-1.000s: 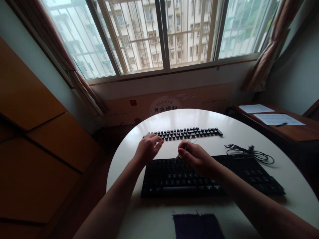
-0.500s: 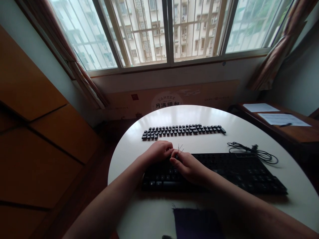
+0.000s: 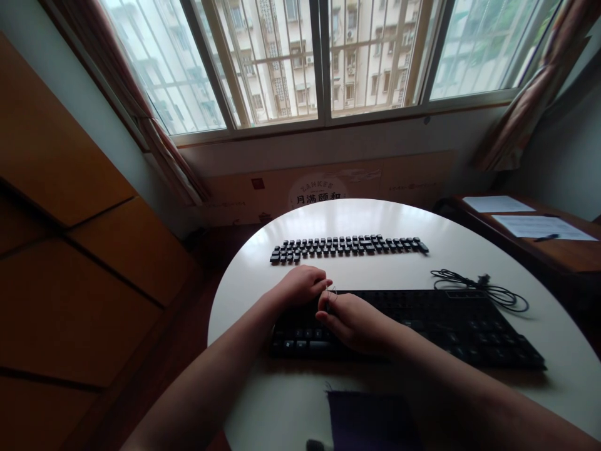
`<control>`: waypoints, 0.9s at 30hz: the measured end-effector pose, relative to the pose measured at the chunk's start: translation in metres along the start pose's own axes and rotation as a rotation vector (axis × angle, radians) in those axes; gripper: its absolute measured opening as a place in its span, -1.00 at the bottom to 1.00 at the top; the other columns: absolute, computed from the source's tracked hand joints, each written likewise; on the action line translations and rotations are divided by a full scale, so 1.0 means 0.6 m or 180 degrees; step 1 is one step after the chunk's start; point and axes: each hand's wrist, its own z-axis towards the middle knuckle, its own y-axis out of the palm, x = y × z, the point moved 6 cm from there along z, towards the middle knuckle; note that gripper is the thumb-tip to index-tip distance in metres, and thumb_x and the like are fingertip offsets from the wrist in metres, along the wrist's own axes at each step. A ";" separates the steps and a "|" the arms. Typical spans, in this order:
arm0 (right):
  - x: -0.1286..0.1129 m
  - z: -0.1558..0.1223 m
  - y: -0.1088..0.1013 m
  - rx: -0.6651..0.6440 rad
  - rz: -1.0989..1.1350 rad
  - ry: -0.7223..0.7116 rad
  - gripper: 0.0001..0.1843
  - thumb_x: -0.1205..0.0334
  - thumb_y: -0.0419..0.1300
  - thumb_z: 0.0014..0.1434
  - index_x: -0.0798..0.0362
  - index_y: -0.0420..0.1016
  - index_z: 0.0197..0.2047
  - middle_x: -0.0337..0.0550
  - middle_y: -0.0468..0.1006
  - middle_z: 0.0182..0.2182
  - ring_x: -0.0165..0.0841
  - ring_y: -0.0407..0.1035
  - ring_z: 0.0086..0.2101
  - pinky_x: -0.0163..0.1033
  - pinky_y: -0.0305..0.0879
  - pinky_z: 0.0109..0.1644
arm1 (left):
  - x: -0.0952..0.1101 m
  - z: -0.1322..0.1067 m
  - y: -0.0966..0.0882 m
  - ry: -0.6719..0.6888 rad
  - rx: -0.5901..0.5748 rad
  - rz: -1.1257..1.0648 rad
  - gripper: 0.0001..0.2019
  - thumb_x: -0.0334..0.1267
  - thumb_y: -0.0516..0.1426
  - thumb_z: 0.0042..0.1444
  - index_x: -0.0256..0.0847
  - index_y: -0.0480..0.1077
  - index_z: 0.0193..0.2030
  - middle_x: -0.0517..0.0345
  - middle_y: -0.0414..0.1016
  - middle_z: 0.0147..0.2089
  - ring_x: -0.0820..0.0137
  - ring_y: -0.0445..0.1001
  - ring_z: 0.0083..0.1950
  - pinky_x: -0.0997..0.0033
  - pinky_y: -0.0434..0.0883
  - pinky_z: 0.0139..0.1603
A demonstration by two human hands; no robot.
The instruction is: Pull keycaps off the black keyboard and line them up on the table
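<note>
The right hand [image 3: 350, 318] grips a wire tool [image 3: 333, 291], best held steady beside the left hand [image 3: 304, 285], whose grip is unclear, a black keyboard [image 3: 469, 335] beneath both.

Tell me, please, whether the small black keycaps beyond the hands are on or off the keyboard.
Off: those keycaps lie in rows on the white tabletop, which shows between them and the keyboard.

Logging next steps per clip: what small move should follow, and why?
Perhaps shift the left hand from the wire tool in the right hand toward the loose keycaps: left fingertips are by the wires, and the keycaps' nearest row is short.
</note>
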 end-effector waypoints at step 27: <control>0.040 -0.008 -0.069 0.1369 0.0221 0.0441 -0.81 0.11 0.00 0.38 0.04 0.29 -0.20 -0.23 0.41 -0.49 -0.34 0.29 -0.49 -0.27 0.14 -0.34 | 0.035 -0.018 -0.058 0.0670 0.0714 -0.0903 -0.86 -0.22 0.15 0.26 -0.20 0.51 -0.26 0.11 0.51 -0.27 0.43 0.44 -0.31 0.45 0.39 -0.29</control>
